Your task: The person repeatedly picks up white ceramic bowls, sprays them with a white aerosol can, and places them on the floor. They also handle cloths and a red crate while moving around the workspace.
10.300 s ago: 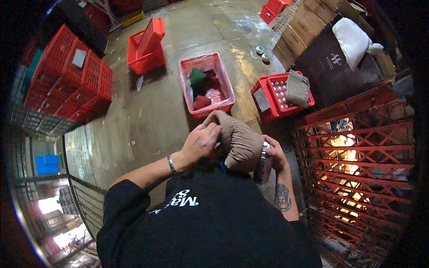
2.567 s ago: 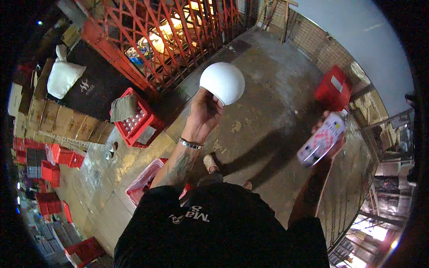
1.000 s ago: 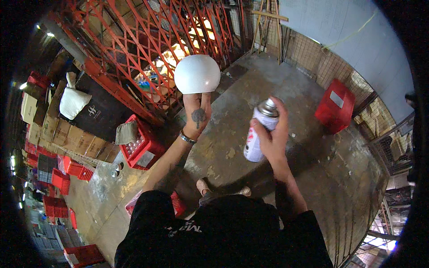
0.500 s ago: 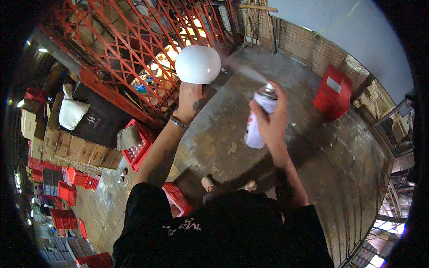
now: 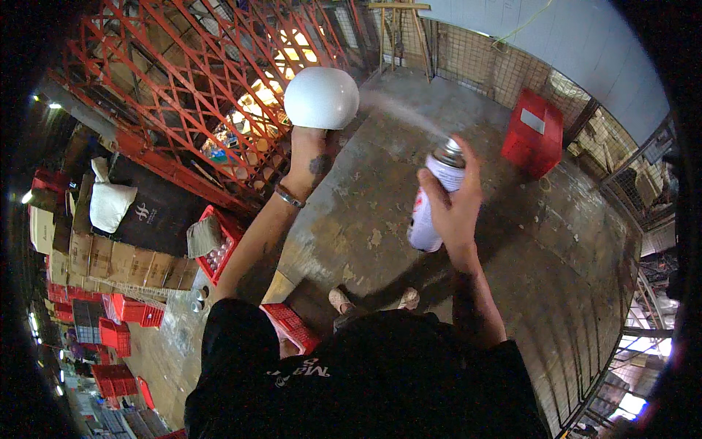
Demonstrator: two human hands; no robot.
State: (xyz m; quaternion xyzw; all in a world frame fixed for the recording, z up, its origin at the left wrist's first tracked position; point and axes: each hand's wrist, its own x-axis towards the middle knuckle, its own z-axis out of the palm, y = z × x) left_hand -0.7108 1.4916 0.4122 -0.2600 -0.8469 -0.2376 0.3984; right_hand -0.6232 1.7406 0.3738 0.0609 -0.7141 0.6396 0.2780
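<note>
A glossy white dome (image 5: 322, 96) sits raised on my left hand (image 5: 309, 152), whose fingers are mostly hidden beneath it. My right hand (image 5: 457, 214) grips a pale spray can (image 5: 423, 227), with the index finger pressed on the nozzle. A pale mist (image 5: 398, 111) streams from the can toward the dome's right side.
An orange-red lattice gate (image 5: 168, 88) stands ahead-left, with a red crate of bottles (image 5: 219, 254), cardboard boxes (image 5: 123, 260) and a white sack (image 5: 110, 205) beside it. A red container (image 5: 531, 132) is back right; another red crate (image 5: 292, 325) lies by my feet.
The brown cloth from ten seconds ago is no longer held; the white dome is. The spray can has swung inward to face the dome, and mist has appeared since a second ago.
</note>
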